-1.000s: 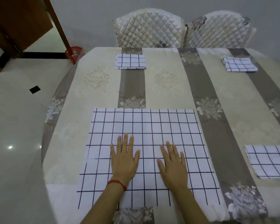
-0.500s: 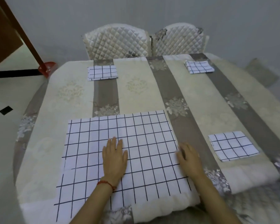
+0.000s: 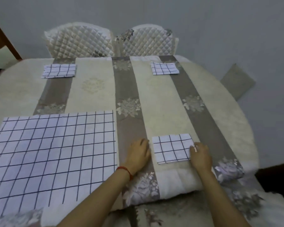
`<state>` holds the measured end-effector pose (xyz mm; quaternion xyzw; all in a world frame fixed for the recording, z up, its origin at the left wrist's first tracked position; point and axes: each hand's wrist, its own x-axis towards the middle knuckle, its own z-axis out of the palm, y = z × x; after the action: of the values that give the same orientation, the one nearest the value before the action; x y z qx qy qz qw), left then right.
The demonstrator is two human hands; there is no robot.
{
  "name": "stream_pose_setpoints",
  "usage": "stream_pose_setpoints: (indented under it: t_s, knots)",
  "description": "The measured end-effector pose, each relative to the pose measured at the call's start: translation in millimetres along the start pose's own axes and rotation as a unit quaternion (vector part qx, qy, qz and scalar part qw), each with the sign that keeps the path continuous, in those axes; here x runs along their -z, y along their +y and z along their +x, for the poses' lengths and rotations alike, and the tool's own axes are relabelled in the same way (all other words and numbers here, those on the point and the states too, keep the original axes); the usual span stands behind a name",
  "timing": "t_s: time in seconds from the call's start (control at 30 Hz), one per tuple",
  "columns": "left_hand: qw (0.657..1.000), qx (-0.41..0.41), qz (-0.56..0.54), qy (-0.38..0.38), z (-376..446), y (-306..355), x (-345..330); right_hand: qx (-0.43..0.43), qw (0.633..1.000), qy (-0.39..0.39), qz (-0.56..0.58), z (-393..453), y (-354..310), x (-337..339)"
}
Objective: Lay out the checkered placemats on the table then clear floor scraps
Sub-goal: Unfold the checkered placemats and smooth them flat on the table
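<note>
Hands bracket the folded checkered placemat [image 3: 171,148] at four o'clock on the table [image 3: 95,89]: your left hand [image 3: 138,152] rests curled at its edge, your right hand [image 3: 201,155] pinching the opposite edge. Lift only top layers, unfold flat.

Home dining room, clothed table [image 3: 95,89], two quilted chairs [image 3: 79,40], placemats [image 3: 54,153]

Left hand [image 3: 138,154]: thin red string bracelet [image 3: 125,170] at wrist | right hand [image 3: 201,155]: nothing worn | 2 forearms bare, sleeveless
</note>
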<state>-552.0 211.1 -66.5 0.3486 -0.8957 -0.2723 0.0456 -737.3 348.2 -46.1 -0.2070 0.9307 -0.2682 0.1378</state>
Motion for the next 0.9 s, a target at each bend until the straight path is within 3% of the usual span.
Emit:
stream_pose_setpoints:
  t_s: [0.23,0.43,0.57,0.73,0.9]
  knots:
    - [0.999,0.011,0.048,-0.016,54.5,43.9,-27.9,-0.065,0.996,-0.018,-0.057,21.4,16.8,-2.6]
    - [0.992,0.07,0.104,0.007,62.9,58.3,-36.7,-0.075,0.996,-0.038,0.01,24.2,21.0,-10.3]
    - [0.993,0.1,0.055,-0.017,55.8,58.2,-32.5,-0.046,0.992,-0.046,0.105,21.8,11.2,3.4]
    - [0.995,0.083,-0.039,-0.025,36.9,57.3,-13.2,0.07,0.974,-0.07,0.205,7.6,-16.6,41.3]
    - [0.959,-0.011,-0.285,0.005,14.5,79.7,26.6,0.151,0.961,-0.086,0.214,-19.7,-39.3,85.6]
